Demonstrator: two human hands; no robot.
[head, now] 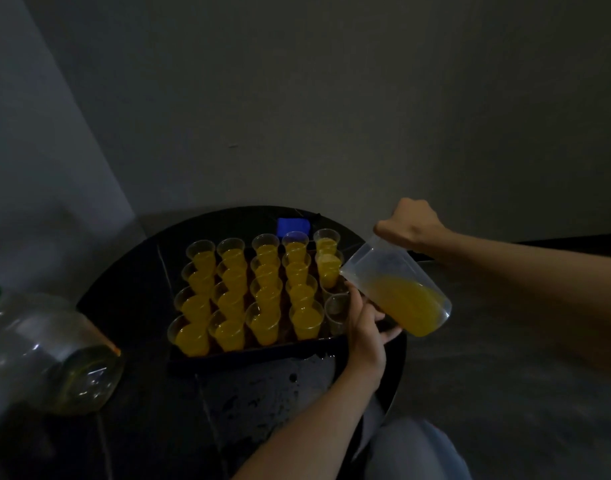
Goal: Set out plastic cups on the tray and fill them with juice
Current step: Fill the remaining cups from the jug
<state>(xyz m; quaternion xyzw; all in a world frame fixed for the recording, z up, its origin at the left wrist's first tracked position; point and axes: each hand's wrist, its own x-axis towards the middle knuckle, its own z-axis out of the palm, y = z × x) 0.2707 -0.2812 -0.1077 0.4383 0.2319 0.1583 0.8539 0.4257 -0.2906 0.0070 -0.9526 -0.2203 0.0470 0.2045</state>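
Right hand (409, 221) grips the clear cylindrical plastic jug (401, 296); left hand (364, 327) holds it underneath.

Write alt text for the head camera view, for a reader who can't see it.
A right hand tilts a clear jug of orange juice over a dark tray of plastic cups, the left hand beneath the jug. Most cups are filled; two near-right cups look empty. A large clear bottle lies tipped at left.

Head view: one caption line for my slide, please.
Right hand and left hand tilt the juice jug toward the tray's empty cups.
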